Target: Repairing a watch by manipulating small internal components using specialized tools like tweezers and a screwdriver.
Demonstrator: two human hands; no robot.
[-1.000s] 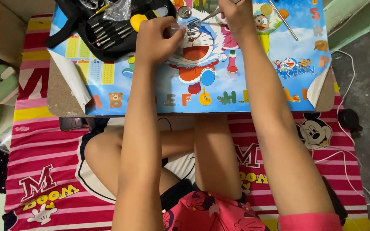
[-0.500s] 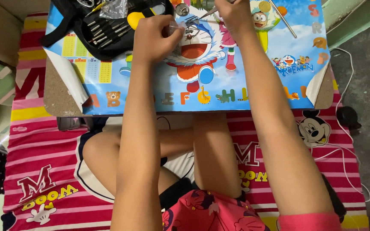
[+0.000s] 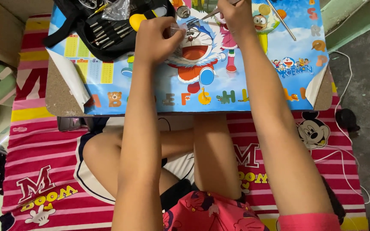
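Clear plastic, a small part (image 3: 177,30), sits pinched in your left hand (image 3: 155,40), fingers curled tight on it, over the cartoon-printed lap table (image 3: 236,92). Your right hand (image 3: 236,15) lies at 2 o'clock from it, closed on thin metal tweezers (image 3: 208,15). Their long axis runs toward 8 o'clock, tips just beside the part. Their rear end is cut off. The black tool case (image 3: 108,32) lies at 9 o'clock.
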